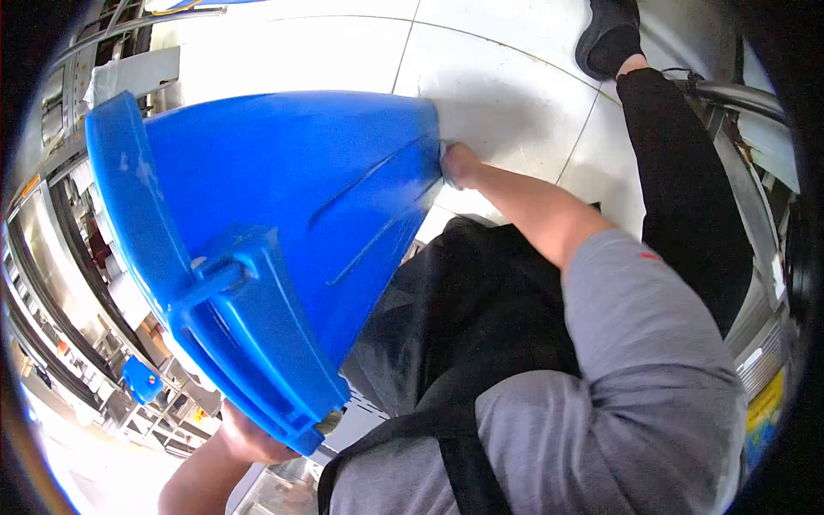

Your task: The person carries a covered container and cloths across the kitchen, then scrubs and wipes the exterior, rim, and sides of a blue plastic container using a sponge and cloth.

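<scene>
The bin (275, 163) I grip at ten o'clock is blue plastic, smooth along its wall with a soft sheen and a pair of raised ribs, while its thick rim (120, 163) looks duller and carries pale scuffs. At one o'clock the white floor tiles (498, 64) are hard, smooth and glossy, and the tube (740, 97) at two o'clock and the shelving (41, 249) at nine have the shine of bare metal. My grey shirt (648, 335) at four o'clock is soft, matt, creased cloth, and my apron (481, 300) is dull black fabric.
</scene>
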`<state>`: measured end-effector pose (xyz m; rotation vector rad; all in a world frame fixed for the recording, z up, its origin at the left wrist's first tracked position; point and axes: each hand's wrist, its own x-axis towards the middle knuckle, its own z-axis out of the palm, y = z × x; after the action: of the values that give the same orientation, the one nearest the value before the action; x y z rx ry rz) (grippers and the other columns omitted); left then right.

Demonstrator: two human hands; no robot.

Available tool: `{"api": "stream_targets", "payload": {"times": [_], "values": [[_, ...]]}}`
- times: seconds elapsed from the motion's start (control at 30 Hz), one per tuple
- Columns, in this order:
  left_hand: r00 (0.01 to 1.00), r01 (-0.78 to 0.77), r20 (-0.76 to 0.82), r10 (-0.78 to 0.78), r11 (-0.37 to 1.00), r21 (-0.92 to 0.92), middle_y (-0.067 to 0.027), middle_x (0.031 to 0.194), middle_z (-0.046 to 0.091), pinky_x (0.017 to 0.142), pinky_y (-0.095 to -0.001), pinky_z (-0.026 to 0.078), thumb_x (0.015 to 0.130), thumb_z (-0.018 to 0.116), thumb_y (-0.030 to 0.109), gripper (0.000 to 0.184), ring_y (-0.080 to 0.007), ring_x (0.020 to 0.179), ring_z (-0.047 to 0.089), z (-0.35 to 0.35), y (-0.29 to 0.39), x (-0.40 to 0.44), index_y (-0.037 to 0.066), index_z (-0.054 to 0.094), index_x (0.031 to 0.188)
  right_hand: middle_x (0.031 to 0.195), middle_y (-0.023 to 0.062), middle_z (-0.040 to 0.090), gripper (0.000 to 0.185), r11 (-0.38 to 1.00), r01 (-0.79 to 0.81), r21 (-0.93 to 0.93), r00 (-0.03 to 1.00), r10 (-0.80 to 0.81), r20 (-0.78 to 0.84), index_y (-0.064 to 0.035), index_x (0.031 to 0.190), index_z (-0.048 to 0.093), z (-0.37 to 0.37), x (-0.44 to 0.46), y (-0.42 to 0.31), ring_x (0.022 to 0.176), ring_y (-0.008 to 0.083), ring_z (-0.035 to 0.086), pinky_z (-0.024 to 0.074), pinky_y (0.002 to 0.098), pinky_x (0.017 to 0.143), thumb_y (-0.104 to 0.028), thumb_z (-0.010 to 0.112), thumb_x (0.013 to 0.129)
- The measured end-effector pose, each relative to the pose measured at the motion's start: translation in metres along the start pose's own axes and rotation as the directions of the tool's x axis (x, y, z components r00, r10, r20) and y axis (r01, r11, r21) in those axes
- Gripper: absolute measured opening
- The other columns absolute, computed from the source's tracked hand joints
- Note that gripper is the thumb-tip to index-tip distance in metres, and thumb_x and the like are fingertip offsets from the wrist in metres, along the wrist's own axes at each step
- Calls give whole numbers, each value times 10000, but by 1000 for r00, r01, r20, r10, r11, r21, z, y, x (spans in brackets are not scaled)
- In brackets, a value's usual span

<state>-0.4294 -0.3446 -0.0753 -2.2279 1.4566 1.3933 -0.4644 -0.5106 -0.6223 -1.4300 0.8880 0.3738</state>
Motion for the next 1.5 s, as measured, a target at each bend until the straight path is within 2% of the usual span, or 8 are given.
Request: {"api": "stream_targets", "payload": {"times": [0.3, 0.63, 0.83, 1.03, 1.23, 1.3, 1.43, 1.5], "values": [[992, -15, -125, -2, 992, -129, -67, 903, 700, 684, -383, 558, 614, 742, 186, 299, -219, 784, 685, 3, -2, -1, 83, 719, 894, 626, 161, 560, 175, 814, 559, -155, 562, -510, -651, 46, 874, 587, 4, -142, -107, 725, 340, 586, 465, 477, 784, -49, 446, 835], [873, -350, -230, 431, 880, 323, -28, 855, 706, 652, -358, 562, 594, 707, 174, 270, -202, 752, 690, -10, 3, 24, 136, 730, 861, 742, 226, 634, 289, 963, 119, 240, 962, -52, -267, -5, 835, 636, -17, 30, -55, 715, 409, 622, 501, 478, 702, -235, 467, 872], [990, -139, 39, 136, 985, 100, -94, 978, 656, 823, -384, 503, 610, 844, 185, 423, -253, 914, 638, -2, -15, -12, 100, 675, 990, 891, 247, 632, 184, 867, 497, 20, 615, -336, -714, -1, 867, 643, -21, -54, -100, 871, 387, 610, 462, 454, 850, -141, 539, 811], [985, 76, 169, -36, 968, -240, -116, 1103, 616, 919, -394, 465, 796, 679, 184, 336, -264, 1024, 603, 37, -49, -54, 77, 617, 1108, 1053, 233, 640, 352, 996, 6, 93, 954, 22, -300, 4, 1095, 639, -49, 11, -85, 1001, 365, 606, 455, 392, 917, -119, 546, 779], [822, 569, 424, -380, 532, -627, -107, 1105, 616, 936, -413, 455, 805, 664, 191, 377, -261, 1034, 598, 37, -56, -68, 52, 604, 1150, 1172, 235, 574, 490, 664, 735, 141, 628, -586, -513, -109, 1274, 541, -69, -197, -232, 1119, 411, 517, 436, 440, 927, 32, 492, 808], [855, -464, 408, 321, 825, 324, -109, 1095, 622, 933, -423, 459, 805, 660, 195, 356, -253, 1039, 600, 37, -72, -63, 43, 623, 1125, 1190, 208, 571, 497, 464, 861, 211, 491, -647, -583, -105, 1255, 560, -59, -206, -231, 1135, 392, 509, 449, 419, 910, 72, 497, 796], [983, -173, 70, 171, 985, 21, -163, 1124, 615, 915, -402, 486, 756, 697, 127, 358, -260, 990, 629, 8, -28, -22, 3, 642, 1087, 1209, 175, 575, 456, 323, 945, -58, 275, -877, -395, -63, 1164, 614, -48, -174, -188, 1126, 349, 522, 449, 404, 902, 99, 503, 752], [973, -228, -32, 230, 971, 78, -181, 1135, 610, 913, -390, 490, 714, 737, 119, 444, -264, 981, 635, 0, -20, -4, -12, 623, 1122, 1266, 100, 564, 368, 599, 750, 281, 654, -605, -454, -87, 1109, 636, -48, -174, -206, 1114, 297, 524, 409, 398, 961, 71, 538, 791]]}}
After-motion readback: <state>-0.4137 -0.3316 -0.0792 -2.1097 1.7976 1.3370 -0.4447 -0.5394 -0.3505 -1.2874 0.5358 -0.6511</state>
